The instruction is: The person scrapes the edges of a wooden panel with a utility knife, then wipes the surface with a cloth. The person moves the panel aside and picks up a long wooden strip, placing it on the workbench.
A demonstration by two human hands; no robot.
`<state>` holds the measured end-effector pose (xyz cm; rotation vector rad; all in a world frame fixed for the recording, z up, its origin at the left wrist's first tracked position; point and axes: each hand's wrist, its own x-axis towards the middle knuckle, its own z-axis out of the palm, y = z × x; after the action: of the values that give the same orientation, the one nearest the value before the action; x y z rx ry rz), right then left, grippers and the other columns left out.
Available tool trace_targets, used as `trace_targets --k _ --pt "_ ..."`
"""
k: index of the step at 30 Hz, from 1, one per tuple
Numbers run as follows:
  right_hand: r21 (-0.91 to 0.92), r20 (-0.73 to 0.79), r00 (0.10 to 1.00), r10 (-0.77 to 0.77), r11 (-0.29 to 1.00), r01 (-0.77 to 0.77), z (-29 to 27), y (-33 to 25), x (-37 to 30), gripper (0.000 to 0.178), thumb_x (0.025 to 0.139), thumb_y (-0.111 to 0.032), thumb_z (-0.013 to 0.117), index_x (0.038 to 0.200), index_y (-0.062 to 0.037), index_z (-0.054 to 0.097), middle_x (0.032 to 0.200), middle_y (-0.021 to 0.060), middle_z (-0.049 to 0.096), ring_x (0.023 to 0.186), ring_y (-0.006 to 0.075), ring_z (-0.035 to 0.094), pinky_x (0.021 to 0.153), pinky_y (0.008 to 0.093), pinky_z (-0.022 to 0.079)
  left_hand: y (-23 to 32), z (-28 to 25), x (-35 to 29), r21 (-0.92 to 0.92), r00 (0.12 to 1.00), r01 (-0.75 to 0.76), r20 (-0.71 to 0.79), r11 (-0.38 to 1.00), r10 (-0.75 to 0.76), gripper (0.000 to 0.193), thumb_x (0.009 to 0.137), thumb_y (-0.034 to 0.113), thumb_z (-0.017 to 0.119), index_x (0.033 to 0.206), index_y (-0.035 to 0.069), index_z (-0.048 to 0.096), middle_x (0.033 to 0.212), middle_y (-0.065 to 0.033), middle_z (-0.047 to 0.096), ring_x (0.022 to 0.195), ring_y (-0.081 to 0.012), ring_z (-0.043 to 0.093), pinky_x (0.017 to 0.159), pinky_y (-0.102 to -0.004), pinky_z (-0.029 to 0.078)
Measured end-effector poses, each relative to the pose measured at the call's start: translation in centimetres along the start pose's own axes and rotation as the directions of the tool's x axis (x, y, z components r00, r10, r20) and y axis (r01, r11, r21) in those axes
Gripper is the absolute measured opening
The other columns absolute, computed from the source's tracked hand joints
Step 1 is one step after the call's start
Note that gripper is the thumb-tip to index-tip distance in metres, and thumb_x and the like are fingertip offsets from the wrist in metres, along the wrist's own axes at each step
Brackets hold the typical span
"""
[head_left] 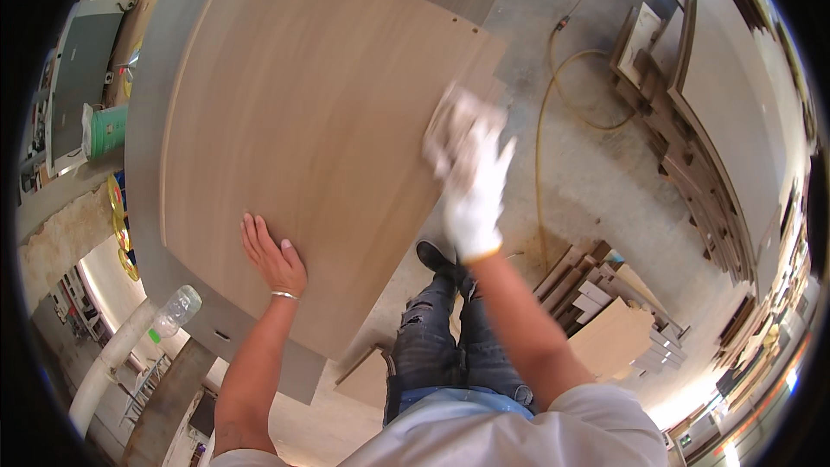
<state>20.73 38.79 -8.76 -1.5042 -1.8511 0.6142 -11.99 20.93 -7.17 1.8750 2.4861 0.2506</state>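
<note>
A large light-brown wood-grain panel [294, 112] lies flat on a grey board [151, 138]. Bare and wearing a thin bracelet, my left hand [273, 258] rests on the panel's near part, fingers stretched out. A white work glove covers my right hand [475, 199], which is at the panel's right edge. Bunched in it is a pale cloth [450, 134], blurred by motion, pressed against the panel near that edge. Two small dark holes show near the panel's far right corner.
A yellow hose [543, 147] snakes over the concrete floor to the right. Stacked boards [596, 294] stand beside my legs, and more panels [692, 147] lean farther right. On the left are a green bucket [108, 130], a clear plastic bottle [177, 310] and a pale pipe [108, 359].
</note>
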Motion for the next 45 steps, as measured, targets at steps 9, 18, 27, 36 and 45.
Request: trace_targets --k 9,18,27,36,45 --pt "-0.049 0.277 0.961 0.009 0.999 0.005 -1.7 -3.7 -3.4 0.044 0.077 -0.014 0.064 0.121 -0.0101 0.069 0.132 0.0137 0.061 0.146 0.0512 0.039 0.115 0.0810 0.018 -0.4 -0.2 -0.4 0.010 1.000 0.021 0.022 1.000 -0.021 0.066 0.101 0.027 0.044 0.159 -0.004 0.034 0.167 -0.0262 0.031 0.154 -0.0489 0.027 0.126 -0.0605 0.019" --pt "-0.286 0.181 0.983 0.043 0.958 0.010 -2.9 0.9 1.4 0.074 0.069 -0.007 0.069 0.143 -0.0044 0.059 0.152 0.0217 0.054 0.150 0.0536 0.032 0.124 0.0727 0.009 -0.2 0.2 0.0 0.038 1.000 -0.014 -0.015 0.999 0.015 0.066 0.100 0.025 0.044 0.158 -0.005 0.034 0.167 -0.0265 0.032 0.154 -0.0483 0.028 0.126 -0.0593 0.020" --pt "-0.437 0.179 0.981 -0.073 0.887 0.146 -2.0 -1.2 10.1 0.062 0.074 -0.013 0.071 0.134 0.0025 0.062 0.153 0.0247 0.049 0.147 0.0520 0.034 0.124 0.0681 0.017 -0.4 0.0 -0.2 0.042 1.000 0.006 0.013 0.999 -0.007 0.068 0.102 0.031 0.041 0.158 -0.006 0.033 0.166 -0.0288 0.033 0.153 -0.0510 0.029 0.125 -0.0645 0.021" --pt "-0.287 0.114 0.899 -0.422 0.853 0.436 10.3 -6.4 27.6 0.036 0.078 -0.014 0.067 0.112 -0.0014 0.064 0.121 0.0143 0.062 0.119 0.0342 0.056 0.106 0.0461 0.042 0.3 -0.3 0.6 -0.042 0.997 0.019 0.081 0.999 -0.016 0.068 0.102 0.031 0.041 0.158 -0.007 0.031 0.166 -0.0309 0.029 0.154 -0.0529 0.024 0.125 -0.0667 0.017" --pt "-0.365 0.098 0.974 -0.204 0.903 0.226 3.8 -5.9 21.9 0.043 0.090 -0.019 0.058 0.130 -0.0065 0.065 0.123 0.0091 0.068 0.104 0.0260 0.062 0.093 0.0436 0.046 -0.1 -0.7 -0.6 -0.020 0.992 0.069 0.106 0.997 -0.066 0.069 0.104 0.035 0.038 0.161 -0.005 0.028 0.167 -0.0313 0.027 0.155 -0.0538 0.023 0.124 -0.0699 0.017"
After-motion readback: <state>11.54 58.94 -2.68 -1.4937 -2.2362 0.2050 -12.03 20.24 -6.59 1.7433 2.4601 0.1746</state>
